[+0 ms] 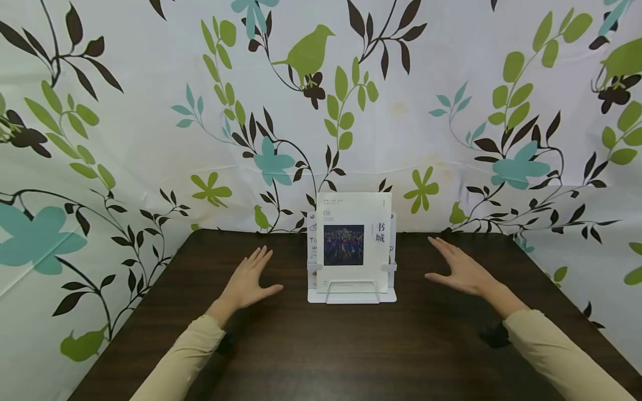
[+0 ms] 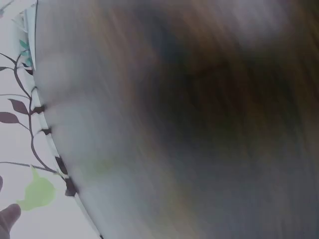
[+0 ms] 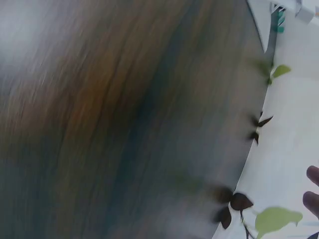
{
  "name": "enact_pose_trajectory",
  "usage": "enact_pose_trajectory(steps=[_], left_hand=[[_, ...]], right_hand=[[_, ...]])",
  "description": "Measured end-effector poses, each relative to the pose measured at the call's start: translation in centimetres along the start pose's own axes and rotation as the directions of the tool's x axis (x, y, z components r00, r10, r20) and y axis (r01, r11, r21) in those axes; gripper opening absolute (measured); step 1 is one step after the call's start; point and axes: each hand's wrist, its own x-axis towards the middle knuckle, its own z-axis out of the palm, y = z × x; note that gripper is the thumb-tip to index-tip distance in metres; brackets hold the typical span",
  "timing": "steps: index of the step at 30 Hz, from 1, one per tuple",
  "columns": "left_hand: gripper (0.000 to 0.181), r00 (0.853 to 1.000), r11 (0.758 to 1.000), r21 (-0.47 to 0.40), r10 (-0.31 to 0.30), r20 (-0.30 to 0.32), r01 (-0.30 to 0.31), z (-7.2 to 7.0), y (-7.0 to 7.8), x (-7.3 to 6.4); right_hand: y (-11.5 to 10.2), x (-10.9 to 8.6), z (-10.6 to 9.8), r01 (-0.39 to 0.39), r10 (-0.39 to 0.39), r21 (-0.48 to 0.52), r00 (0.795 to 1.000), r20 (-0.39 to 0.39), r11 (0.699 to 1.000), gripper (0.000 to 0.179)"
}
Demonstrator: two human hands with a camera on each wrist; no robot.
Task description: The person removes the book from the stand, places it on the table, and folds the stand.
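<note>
In the head view, a white book (image 1: pixel 353 209) with a dark square picture on its cover leans upright on a white book stand (image 1: pixel 313 296). A clear bracket crosses the book's lower edge, and small clips grip its sides. To the left of the stand, my left hand (image 1: pixel 247 281) reaches over the table with fingers straight and thumb spread, holding nothing. My right hand (image 1: pixel 463 270) is held out the same way on the other side, apart from the stand. Only fingertips (image 2: pixel 10 215) enter the left wrist view, and fingertips (image 3: pixel 312 199) edge into the right one.
A dark wood table (image 1: pixel 351 351) lies under both hands. Behind it hangs a white cloth (image 1: pixel 391 128) printed with leaves, flowers and birds. Another printed cover (image 1: pixel 312 250) shows partly behind the book on the stand.
</note>
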Motion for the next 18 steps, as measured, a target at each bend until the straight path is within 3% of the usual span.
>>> enact_pose_trajectory(steps=[6,11,14,18], left_hand=[[0.083,0.997,0.995,-0.096,-0.017,-0.075,0.010,0.0,1.7,0.2],[0.080,0.992,0.987,-0.159,-0.023,-0.128,0.003,0.1,2.7,0.8],[0.080,0.988,0.966,-0.255,-0.074,-0.138,0.037,0.2,3.5,1.1],[0.080,0.979,0.910,-0.407,-0.144,-0.142,0.074,0.3,4.7,1.5]], right_hand=[[-1.9,0.4,0.5,-0.037,0.041,0.124,0.999,-0.030,0.992,0.091],[-3.0,0.9,0.8,-0.016,0.033,0.202,0.996,-0.083,0.979,0.090],[-3.6,1.2,0.9,0.007,0.023,0.262,0.993,-0.112,0.965,0.088],[-4.3,1.8,1.2,0.028,0.022,0.336,0.990,-0.142,0.942,0.086]])
